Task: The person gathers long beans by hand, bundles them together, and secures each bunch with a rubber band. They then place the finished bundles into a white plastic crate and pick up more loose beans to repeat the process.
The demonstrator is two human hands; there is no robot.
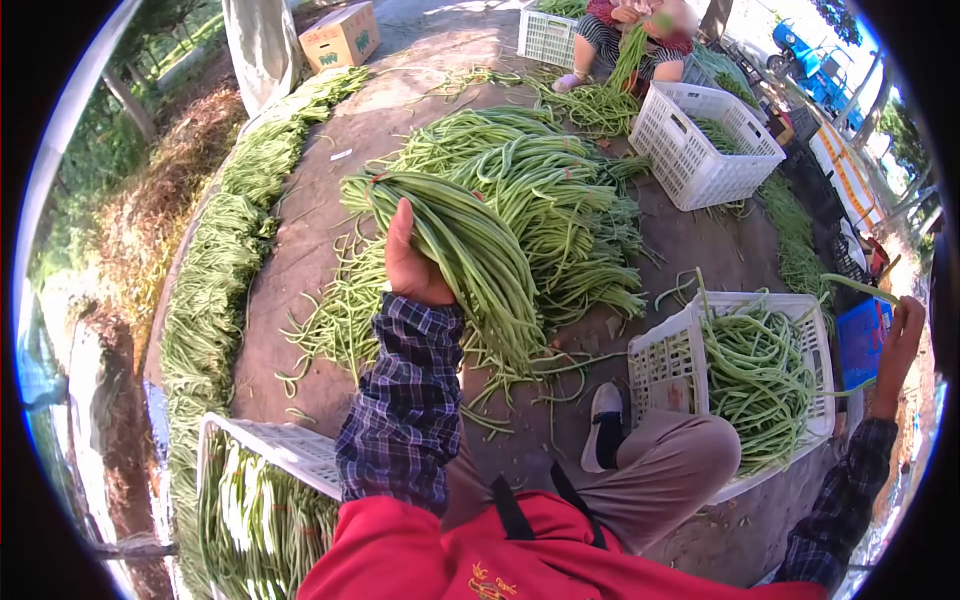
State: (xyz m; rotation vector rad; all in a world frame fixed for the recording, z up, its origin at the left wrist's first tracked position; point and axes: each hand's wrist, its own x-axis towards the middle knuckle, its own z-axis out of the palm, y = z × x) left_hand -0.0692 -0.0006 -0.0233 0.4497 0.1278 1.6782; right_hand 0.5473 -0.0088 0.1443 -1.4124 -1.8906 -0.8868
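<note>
My left hand (412,262) is wrapped round a thick bundle of long beans (470,255), raised over the ground, with a red band near its upper end. Off to the right, my right hand (901,345) is closed on a long bean (858,287) that sticks out to the left from the fingers. Between my hands, near my knee, a white plastic crate (668,370) holds loose, tangled long beans (760,385). Beyond the bundle lies a large heap of long beans (570,200) on the ground sheet.
A long row of beans (215,270) runs along the left edge. At lower left, another white crate (275,450) holds lined-up beans. Further off are a white crate (700,165), a cardboard box (340,40) and a seated person (635,45) handling beans. A blue crate (862,340) stands by my right hand.
</note>
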